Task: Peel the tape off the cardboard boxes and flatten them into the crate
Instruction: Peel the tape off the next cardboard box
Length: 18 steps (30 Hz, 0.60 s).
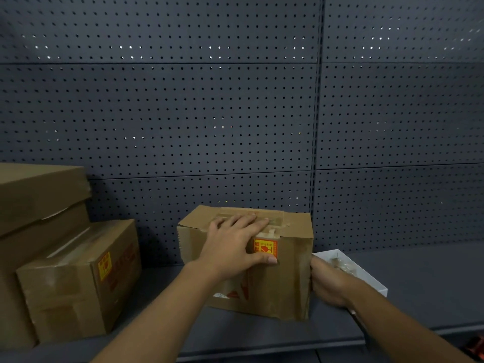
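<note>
A small brown cardboard box (285,279) stands upright on the dark shelf, with a yellow and red fragile sticker and torn tape remains on its top. My left hand (235,244) lies over the box's top front edge, fingers spread flat on the top and thumb down across the sticker. My right hand (327,284) holds the box's right side, its fingers hidden behind the box wall. Two more taped boxes stand at the left: a medium one (76,281) and a large one (39,200) behind it.
A white shallow tray (366,273) holding crumpled tape pieces sits just right of the box, behind my right hand. A dark pegboard wall (235,113) backs the shelf (432,284). Something red shows at the bottom right corner (475,347).
</note>
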Tool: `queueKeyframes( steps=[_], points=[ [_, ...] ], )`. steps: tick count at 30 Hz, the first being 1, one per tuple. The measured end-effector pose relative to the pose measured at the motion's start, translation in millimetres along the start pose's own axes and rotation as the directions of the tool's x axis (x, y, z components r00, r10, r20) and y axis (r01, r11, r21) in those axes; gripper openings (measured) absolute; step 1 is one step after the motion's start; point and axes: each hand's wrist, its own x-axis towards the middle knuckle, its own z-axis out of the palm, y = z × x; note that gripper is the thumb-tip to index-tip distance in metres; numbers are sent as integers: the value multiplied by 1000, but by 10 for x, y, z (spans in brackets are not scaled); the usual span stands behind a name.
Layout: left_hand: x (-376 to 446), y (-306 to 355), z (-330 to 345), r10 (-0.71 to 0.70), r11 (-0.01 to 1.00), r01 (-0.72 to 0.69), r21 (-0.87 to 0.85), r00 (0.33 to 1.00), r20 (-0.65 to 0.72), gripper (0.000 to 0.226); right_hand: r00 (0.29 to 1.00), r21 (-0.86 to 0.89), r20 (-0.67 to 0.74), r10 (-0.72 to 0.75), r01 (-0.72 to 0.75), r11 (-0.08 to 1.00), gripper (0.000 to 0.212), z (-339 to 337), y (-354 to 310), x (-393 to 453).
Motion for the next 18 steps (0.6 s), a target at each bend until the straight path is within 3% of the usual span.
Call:
queueKeyframes(
  steps=[3,5,8,11,15,18],
  points=[
    [24,13,29,-7,1000,7,15,1000,-12,100,995,-297,-18,99,-99,950,77,-142,118,-4],
    [44,14,45,-3,1000,4,22,1000,-19,102,988,-397,25,155,-133,908,82,-224,219,-25],
    [54,-2,17,10,999,-10,32,1000,17,110,991,-222,96,96,-73,972,76,-237,179,-114],
    [42,0,-20,28,999,-28,31,1000,7,114,997,2,76,-27,26,1000,89,-196,39,-183],
    [14,30,-56,22,999,-20,41,998,-54,109,971,-28,-60,-233,232,972,76,-141,-35,-175],
    [-30,43,-112,52,996,-37,84,981,-186,87,915,-98,-136,-381,370,924,82,-132,-42,-153]
  ],
)
